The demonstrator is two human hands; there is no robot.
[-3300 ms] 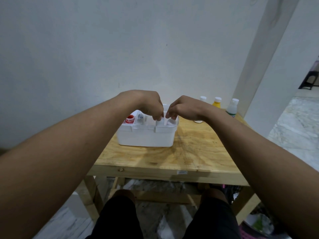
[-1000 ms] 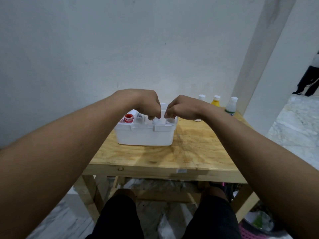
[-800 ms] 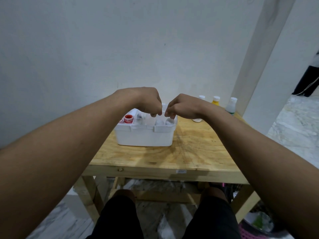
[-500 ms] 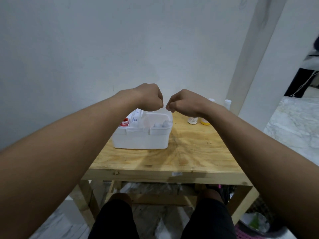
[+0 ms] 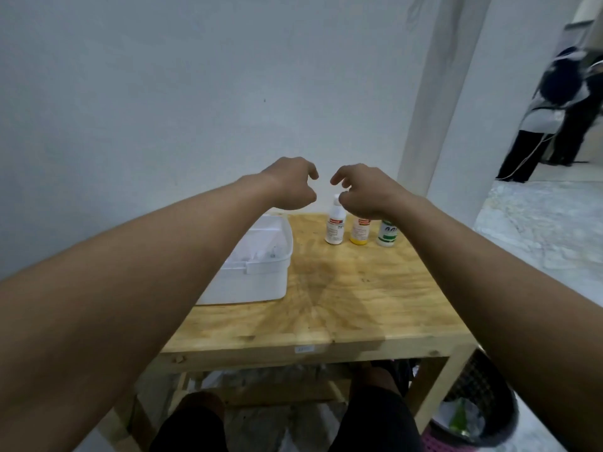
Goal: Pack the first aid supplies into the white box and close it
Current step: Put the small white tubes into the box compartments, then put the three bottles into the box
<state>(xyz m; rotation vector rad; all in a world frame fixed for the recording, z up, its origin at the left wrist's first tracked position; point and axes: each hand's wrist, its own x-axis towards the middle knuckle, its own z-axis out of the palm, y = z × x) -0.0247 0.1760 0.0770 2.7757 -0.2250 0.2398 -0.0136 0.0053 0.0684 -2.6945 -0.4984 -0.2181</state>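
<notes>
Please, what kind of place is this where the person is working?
Probably a plain indoor room, perhaps in a home, not a clinic. A bare wooden table stands against a blank white wall, and a doorway on the right opens onto a marble-patterned floor.

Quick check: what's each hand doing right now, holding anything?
Left hand: loosely curled, empty, raised above the white box.
Right hand: loosely curled, empty, raised in front of the three bottles.

box (image 5: 257,275) on table (image 5: 342,305), bottles (image 5: 359,228) right
</notes>
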